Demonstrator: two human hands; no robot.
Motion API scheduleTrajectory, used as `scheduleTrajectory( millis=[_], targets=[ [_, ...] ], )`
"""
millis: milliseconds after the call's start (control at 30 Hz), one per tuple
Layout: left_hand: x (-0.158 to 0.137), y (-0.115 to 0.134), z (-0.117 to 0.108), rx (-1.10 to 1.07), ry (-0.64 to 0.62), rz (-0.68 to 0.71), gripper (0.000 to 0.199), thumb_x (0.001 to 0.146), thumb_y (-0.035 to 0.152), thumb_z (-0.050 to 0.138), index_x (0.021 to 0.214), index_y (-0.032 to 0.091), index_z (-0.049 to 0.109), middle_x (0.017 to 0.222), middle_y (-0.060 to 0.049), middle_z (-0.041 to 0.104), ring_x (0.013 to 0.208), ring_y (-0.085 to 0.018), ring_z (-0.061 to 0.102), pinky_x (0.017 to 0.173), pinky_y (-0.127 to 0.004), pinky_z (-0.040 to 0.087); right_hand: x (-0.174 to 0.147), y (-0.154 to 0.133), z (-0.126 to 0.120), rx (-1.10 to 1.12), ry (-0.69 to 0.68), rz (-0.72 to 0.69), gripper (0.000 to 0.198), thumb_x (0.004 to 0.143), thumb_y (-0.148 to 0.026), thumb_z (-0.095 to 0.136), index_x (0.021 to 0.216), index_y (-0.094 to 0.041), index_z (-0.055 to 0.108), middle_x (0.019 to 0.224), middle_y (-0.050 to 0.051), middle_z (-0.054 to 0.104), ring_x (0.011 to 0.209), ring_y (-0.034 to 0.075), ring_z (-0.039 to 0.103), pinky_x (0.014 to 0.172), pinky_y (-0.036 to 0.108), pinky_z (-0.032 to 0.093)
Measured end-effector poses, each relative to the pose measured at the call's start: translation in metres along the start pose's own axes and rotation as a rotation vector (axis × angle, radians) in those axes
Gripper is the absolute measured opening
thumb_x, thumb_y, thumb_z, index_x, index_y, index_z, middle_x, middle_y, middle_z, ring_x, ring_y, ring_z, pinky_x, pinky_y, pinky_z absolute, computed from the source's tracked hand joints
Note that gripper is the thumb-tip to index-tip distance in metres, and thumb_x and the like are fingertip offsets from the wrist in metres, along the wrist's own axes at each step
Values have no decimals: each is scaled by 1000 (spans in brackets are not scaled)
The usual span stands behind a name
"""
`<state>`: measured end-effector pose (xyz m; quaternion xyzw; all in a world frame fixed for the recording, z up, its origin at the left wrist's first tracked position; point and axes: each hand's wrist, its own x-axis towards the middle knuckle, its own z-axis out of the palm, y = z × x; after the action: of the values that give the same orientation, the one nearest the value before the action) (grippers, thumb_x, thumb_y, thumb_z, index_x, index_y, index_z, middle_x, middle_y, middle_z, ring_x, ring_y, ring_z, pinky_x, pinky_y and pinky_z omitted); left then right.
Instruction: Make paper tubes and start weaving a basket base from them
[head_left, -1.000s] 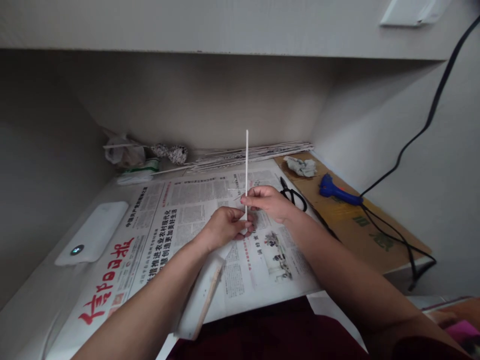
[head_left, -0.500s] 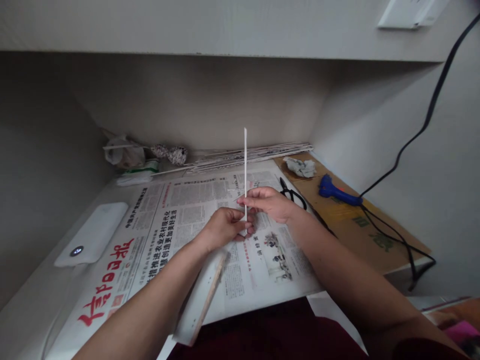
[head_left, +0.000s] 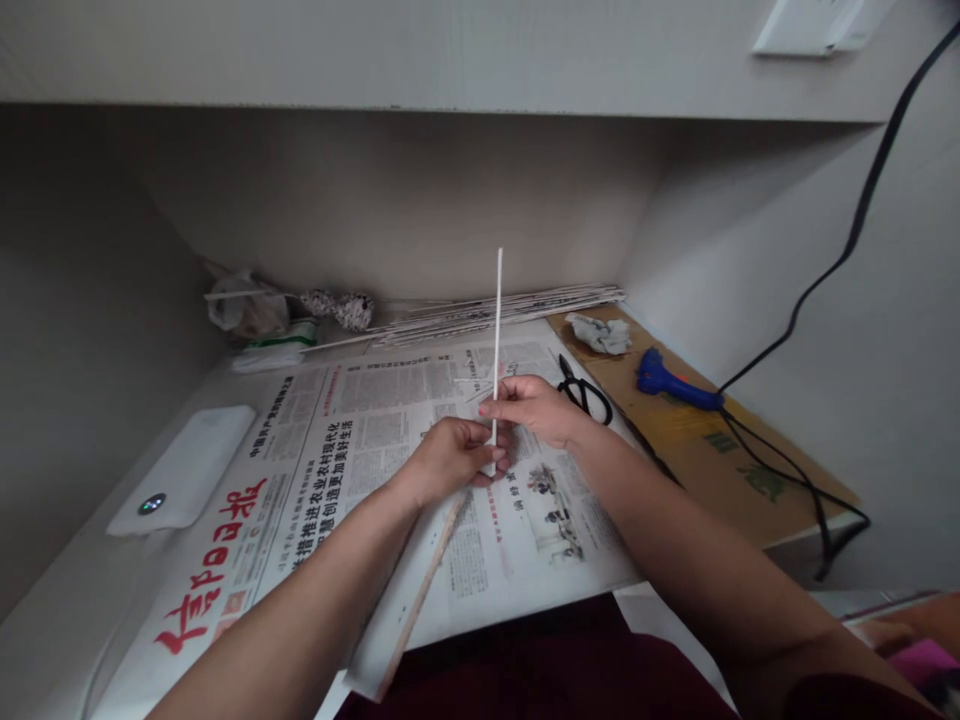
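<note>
A thin white stick (head_left: 498, 320), which looks like rolled paper, stands nearly upright between my two hands. My left hand (head_left: 454, 458) pinches it near its lower end. Higher up, the thumb and fingers of my right hand (head_left: 536, 408) are closed on the same stick. Small thin pale pieces (head_left: 472, 385) show just left of my right fingertips; whether they are held or lying there I cannot tell. Beneath my hands lies a spread newspaper (head_left: 390, 390). A pale narrow board (head_left: 409, 590) slants under my left wrist.
Black-handled scissors (head_left: 585, 392) lie right of my right hand. On cardboard (head_left: 697, 460) rest a blue glue gun (head_left: 675, 382) with a black cord and crumpled paper (head_left: 600, 334). Long thin sticks (head_left: 480, 315) lie along the back wall. A white power bank (head_left: 184, 470) sits at left.
The stick has shifted slightly right and stands a little higher, with a slight tilt to the right. Both hands keep their grip in nearly the same place.
</note>
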<state>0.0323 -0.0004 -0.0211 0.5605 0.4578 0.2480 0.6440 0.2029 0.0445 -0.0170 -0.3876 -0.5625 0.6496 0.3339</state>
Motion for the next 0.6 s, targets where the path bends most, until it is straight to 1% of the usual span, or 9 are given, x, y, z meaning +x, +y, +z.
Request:
scheduleTrajectory(
  millis=[133,167,300,333,400,467,500,600],
  targets=[
    [-1,0,0,-51,3,-8,28,75,32,68,94,12,69,86,-7,69,79,-16,65,71,-30,55,3,0,-3,-18,-85,-13,34,70,-43,77,84,-14,66,64,0,64,55,11,59,54,25,47],
    [-1,0,0,-58,4,-8,28,75,32,68,95,12,69,85,-7,69,78,-16,65,71,-30,55,4,0,-4,-18,-73,-22,34,69,-43,77,82,-14,67,65,0,64,56,11,59,56,25,47],
    [-2,2,1,-38,-4,-8,27,76,31,68,96,12,68,83,-6,69,77,-15,65,69,-30,55,6,1,-3,54,110,-48,33,62,-42,82,67,-16,62,66,-1,63,60,9,57,58,23,45],
    [-2,3,2,-33,-3,-12,27,76,30,68,96,12,68,83,-6,69,76,-15,65,68,-29,55,6,1,-3,66,113,-43,34,62,-42,82,67,-16,62,69,-1,64,61,9,57,58,23,46],
    [-2,3,2,-30,-1,-20,26,76,30,67,94,12,68,84,-7,69,77,-16,65,68,-29,55,5,2,-3,60,28,-20,33,65,-44,80,76,-16,67,74,2,66,61,10,58,58,24,46],
    [-2,4,2,-32,1,-25,25,77,31,67,93,12,69,84,-7,69,78,-16,65,67,-29,54,5,2,-4,34,-51,-9,34,67,-45,78,83,-15,70,75,3,67,60,10,58,57,25,46],
    [-2,3,2,-36,0,-27,25,77,30,67,93,12,69,84,-7,69,79,-16,65,67,-29,54,5,2,-4,26,-46,-14,33,67,-44,79,82,-15,70,74,3,66,59,10,57,56,25,46],
    [-2,2,2,-51,-9,-36,25,77,29,66,96,13,68,84,-6,69,77,-15,65,68,-29,54,5,2,-4,45,87,-44,31,62,-40,83,67,-16,64,66,-1,62,60,9,56,56,23,45]
  ],
)
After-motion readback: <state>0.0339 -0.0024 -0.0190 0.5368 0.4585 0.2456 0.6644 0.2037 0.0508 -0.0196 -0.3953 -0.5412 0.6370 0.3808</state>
